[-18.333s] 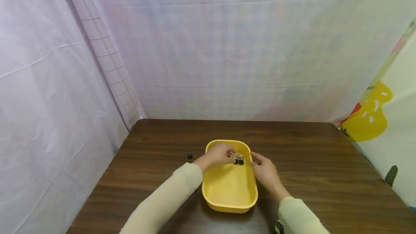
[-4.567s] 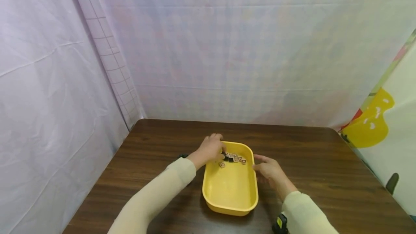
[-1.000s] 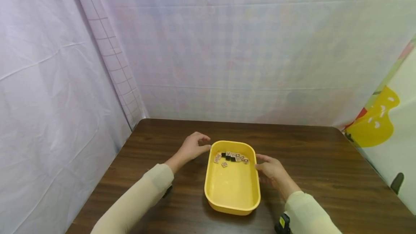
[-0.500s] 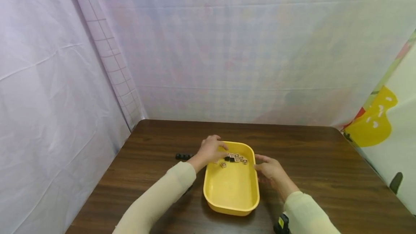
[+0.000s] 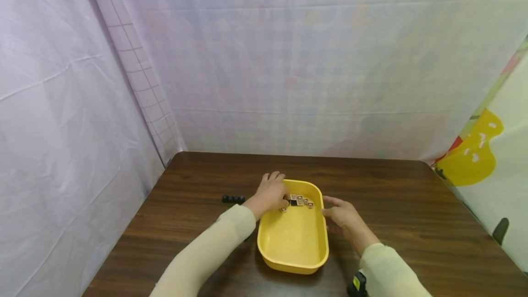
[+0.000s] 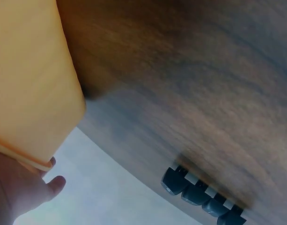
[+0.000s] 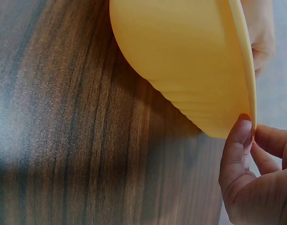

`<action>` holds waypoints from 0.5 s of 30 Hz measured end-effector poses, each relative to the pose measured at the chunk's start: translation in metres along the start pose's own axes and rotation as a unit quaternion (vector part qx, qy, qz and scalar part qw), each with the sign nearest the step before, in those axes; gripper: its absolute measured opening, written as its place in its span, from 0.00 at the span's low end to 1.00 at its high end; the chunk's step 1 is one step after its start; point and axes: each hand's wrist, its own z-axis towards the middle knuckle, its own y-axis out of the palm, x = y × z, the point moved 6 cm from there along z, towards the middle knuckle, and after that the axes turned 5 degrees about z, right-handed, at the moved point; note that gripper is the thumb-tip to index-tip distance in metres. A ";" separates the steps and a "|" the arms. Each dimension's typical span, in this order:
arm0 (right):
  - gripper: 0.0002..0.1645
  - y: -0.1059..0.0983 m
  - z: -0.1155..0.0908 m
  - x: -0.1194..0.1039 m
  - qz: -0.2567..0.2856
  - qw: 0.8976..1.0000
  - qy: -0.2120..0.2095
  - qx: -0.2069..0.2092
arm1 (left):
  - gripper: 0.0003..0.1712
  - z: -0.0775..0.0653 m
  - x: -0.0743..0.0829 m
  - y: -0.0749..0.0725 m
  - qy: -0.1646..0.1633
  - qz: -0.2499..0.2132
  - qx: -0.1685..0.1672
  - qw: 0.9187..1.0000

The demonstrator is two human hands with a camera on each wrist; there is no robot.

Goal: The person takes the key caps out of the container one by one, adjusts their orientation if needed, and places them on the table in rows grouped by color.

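Note:
A yellow plastic tray stands on the brown table; small beige-faced square pieces and a small black square piece lie towards its far end. Over the far left rim reaches my left hand, its fingers curled down at the pieces; I cannot tell if a piece is between them. My right hand holds the tray's right wall; in the right wrist view its thumb and fingers pinch the rim. Left of the tray is a row of several black pieces, seen closer in the left wrist view.
Bare brown tabletop extends right of the tray. A pale curtain hangs behind the table's far edge, and a white one at the left. A yellow shape shows on the right-hand cloth.
Within the last second my left hand has moved from beside the tray to inside it, lowering to the pieces. My right hand keeps its hold. The black row shows several pieces; one showed there 18.3 seconds ago.

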 end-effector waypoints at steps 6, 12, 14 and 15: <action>0.33 -0.001 0.000 0.000 -0.001 1.000 0.002 0.001 | 0.08 0.001 0.003 -0.002 0.007 0.025 0.011 1.000; 0.33 -0.001 0.000 0.000 -0.008 1.000 0.005 -0.001 | 0.08 0.002 0.008 0.000 0.009 0.041 -0.002 0.999; 0.33 -0.001 0.000 0.000 -0.006 1.000 0.003 -0.002 | 0.07 0.002 0.009 -0.001 0.008 0.049 -0.003 0.999; 0.33 -0.001 0.000 0.000 -0.004 1.000 0.003 -0.003 | 0.07 0.002 0.010 -0.001 0.008 0.051 -0.004 0.999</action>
